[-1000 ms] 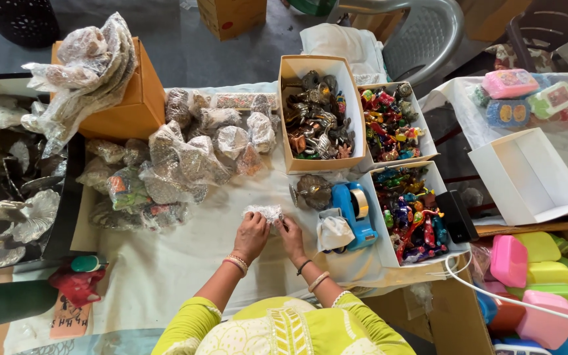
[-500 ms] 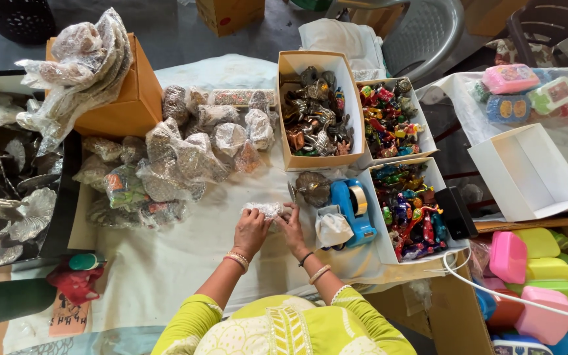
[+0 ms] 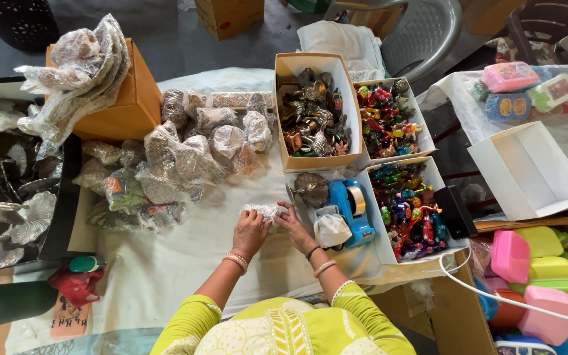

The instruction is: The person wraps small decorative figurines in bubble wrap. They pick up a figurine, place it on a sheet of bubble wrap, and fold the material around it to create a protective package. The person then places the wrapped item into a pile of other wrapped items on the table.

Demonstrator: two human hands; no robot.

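My left hand (image 3: 250, 230) and my right hand (image 3: 293, 224) meet over a small clear plastic packet (image 3: 264, 211) with something pale inside, and both grip it just above the white cloth on the table (image 3: 185, 263). Right of my right hand stand a blue tape dispenser (image 3: 351, 210) and a small silver figure (image 3: 311, 189). Behind my hands lies a heap of plastic-wrapped packets (image 3: 192, 148).
Three open boxes hold small figures: a tan one (image 3: 310, 118) and two white ones (image 3: 389, 121) (image 3: 405, 207). An empty white box (image 3: 527, 171) sits at the right, pink and yellow plastic cases (image 3: 534, 263) below it. An orange carton (image 3: 123, 98) topped with bags stands back left.
My hands have stayed on the small packet, shifting only slightly while handling it. Nothing else on the table has moved.
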